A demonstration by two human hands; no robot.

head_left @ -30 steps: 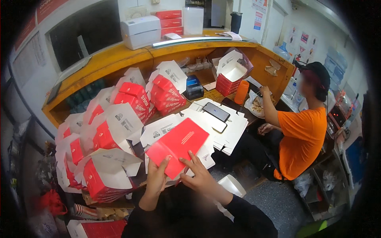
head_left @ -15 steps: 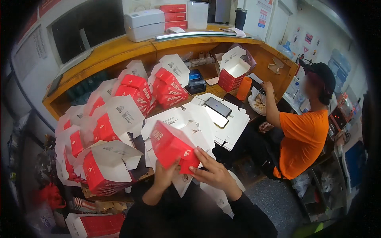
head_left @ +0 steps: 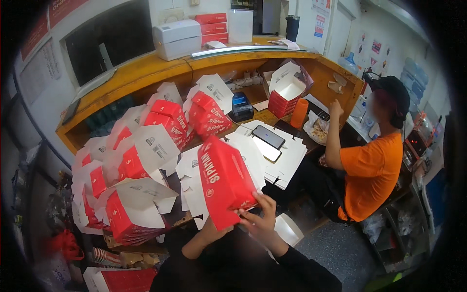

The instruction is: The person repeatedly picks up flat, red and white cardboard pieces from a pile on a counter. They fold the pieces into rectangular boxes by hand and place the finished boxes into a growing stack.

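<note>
A red cardboard food box with white lettering is tilted between my two hands, above the flat white sheets. My left hand supports its lower left end, with the fingers mostly hidden behind the cardboard. The fingers of my right hand grip the lower right end of the same box. Under it lie unfolded white carton blanks, partly covered by the box. Nested stacks of folded red-and-white boxes stand open on the left side of the table.
Two phones lie on white carton sheets at the right. Behind are a small blue-black printer, an orange cylinder and another box stack. A person in an orange shirt sits right, beside a plate of food.
The box in my hands has turned, so its long lettered side now shows. My right hand has shifted slightly lower and right. The seated person's hand has risen from the plate area.
</note>
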